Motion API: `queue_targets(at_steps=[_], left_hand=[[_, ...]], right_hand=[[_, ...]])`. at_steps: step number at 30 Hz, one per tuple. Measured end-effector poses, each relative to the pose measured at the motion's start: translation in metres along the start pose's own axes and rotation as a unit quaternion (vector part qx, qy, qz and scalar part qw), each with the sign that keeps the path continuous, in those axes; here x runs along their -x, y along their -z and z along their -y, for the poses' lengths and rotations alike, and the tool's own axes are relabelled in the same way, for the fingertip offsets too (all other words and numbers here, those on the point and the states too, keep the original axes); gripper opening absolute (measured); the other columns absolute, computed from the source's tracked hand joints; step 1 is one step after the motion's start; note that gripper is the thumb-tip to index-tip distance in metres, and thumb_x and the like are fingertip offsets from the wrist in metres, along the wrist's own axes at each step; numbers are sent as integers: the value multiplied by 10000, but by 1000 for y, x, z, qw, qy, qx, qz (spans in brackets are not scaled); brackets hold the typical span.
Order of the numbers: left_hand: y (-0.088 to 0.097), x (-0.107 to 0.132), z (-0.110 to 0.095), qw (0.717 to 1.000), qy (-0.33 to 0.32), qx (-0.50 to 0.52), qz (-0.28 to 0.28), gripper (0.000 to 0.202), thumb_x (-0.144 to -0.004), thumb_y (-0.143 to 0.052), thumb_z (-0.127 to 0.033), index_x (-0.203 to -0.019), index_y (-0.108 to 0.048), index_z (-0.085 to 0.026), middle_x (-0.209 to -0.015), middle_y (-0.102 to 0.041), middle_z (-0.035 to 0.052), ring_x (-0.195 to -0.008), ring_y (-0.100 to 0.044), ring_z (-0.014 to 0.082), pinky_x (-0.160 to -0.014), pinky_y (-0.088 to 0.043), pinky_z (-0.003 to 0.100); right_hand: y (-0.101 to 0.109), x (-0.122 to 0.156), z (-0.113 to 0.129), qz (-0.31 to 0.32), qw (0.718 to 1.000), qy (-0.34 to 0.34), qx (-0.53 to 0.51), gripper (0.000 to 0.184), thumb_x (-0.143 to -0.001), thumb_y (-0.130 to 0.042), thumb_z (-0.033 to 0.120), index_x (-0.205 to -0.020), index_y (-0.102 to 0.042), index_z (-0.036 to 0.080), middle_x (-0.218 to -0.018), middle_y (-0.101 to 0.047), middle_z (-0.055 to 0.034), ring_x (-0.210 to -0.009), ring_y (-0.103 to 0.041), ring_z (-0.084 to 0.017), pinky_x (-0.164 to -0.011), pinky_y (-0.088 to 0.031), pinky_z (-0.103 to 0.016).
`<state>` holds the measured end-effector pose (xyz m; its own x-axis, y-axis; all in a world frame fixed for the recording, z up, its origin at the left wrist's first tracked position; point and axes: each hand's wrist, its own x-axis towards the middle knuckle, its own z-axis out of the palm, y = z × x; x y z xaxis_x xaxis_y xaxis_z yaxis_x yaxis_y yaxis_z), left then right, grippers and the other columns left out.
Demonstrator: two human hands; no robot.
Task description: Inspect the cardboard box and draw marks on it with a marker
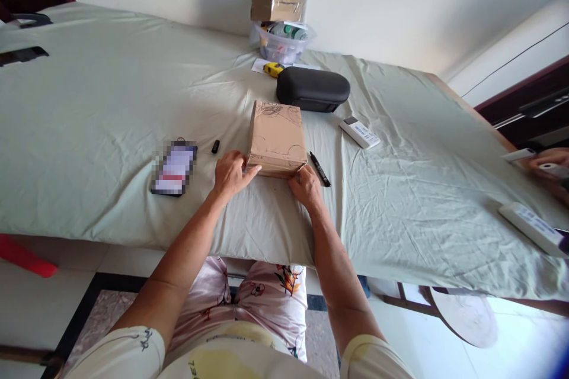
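A brown paper-wrapped box [277,137] with pen drawings on top lies on the pale green cloth of the table [111,106]. My left hand [231,173] rests at its near left corner, fingers together and touching the box's edge. My right hand [304,185] presses against the near right corner, fingers curled on the front side. A black marker [319,169] lies just right of the box, and its cap [216,146] lies to the left, beside a phone [174,168].
Behind the box are a black zip case [312,89], a white remote [360,132], a yellow tape measure [272,68], a clear tub [284,41] and a cardboard box [278,1]. Another person's hand [551,166] and a second remote [531,228] are at the right edge.
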<state>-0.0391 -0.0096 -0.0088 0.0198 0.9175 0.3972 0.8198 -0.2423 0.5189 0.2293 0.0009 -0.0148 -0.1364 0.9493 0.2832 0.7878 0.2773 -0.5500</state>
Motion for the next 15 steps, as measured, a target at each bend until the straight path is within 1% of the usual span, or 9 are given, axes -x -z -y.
queue_targets(at_steps=[1,2,3,4,5,6,8,10,15], left_hand=[[0,0,-1,999,3,29,-39,450,-933,-708,-619,-1070,-713,-191,-1130,-741,147,-1142,-692,331,-1023,-559,469],[1,0,-2,995,0,63,-75,562,-936,-690,-656,-1250,-665,-190,-1254,-717,160,-1207,-675,327,-1040,-558,460],[1,0,-3,990,-8,98,-102,676,-946,-665,-681,-1414,-573,-202,-1384,-669,175,-1273,-653,320,-1056,-557,451],[1,0,-4,984,-23,129,-117,749,-965,-629,-696,-1525,-476,-223,-1489,-610,183,-1332,-629,312,-1077,-552,445],[1,0,-4,980,-43,153,-122,761,-990,-585,-701,-1577,-419,-246,-1552,-566,183,-1379,-607,305,-1104,-543,443],[1,0,-5,976,-63,167,-122,722,-1016,-539,-696,-1580,-425,-260,-1572,-553,178,-1407,-594,299,-1133,-529,445],[0,-1,-5,974,-87,174,-119,598,-1058,-468,-665,-1495,-543,-264,-1524,-603,160,-1420,-596,288,-1187,-500,453],[-1,-1,-5,974,-87,176,-116,516,-1086,-431,-616,-1401,-634,-263,-1468,-654,142,-1409,-612,279,-1200,-501,454],[-3,-1,-6,974,-71,172,-126,478,-1125,-345,-521,-1381,-668,-276,-1457,-692,106,-1397,-636,249,-1212,-508,449]], right_hand=[[2,0,1,5,1000,5,-6,111,-742,-531,235,-727,-432,282,-852,-614,-59,-841,-565,-239,-829,-532,-398],[3,0,3,12,1000,12,-12,97,-736,-527,237,-733,-439,278,-870,-624,-63,-855,-572,-237,-842,-532,-396],[5,1,5,19,999,21,-19,76,-730,-523,238,-743,-456,272,-890,-636,-66,-871,-581,-236,-854,-532,-394],[6,1,7,28,999,31,-25,57,-726,-519,239,-754,-477,266,-910,-645,-68,-882,-589,-234,-862,-531,-392],[6,1,9,36,998,40,-30,47,-725,-515,239,-764,-498,261,-929,-653,-69,-889,-597,-232,-864,-531,-388],[6,2,10,44,997,47,-34,48,-726,-513,241,-771,-514,257,-948,-660,-70,-892,-603,-229,-861,-530,-383],[5,3,14,53,996,53,-37,52,-730,-512,249,-778,-531,254,-978,-672,-73,-892,-611,-226,-850,-530,-376],[2,3,15,53,997,51,-36,47,-731,-514,259,-776,-529,253,-992,-681,-79,-882,-611,-226,-840,-532,-379],[-2,2,9,48,998,33,-26,45,-748,-531,268,-782,-547,243,-943,-675,-89,-827,-600,-227,-823,-534,-403]])
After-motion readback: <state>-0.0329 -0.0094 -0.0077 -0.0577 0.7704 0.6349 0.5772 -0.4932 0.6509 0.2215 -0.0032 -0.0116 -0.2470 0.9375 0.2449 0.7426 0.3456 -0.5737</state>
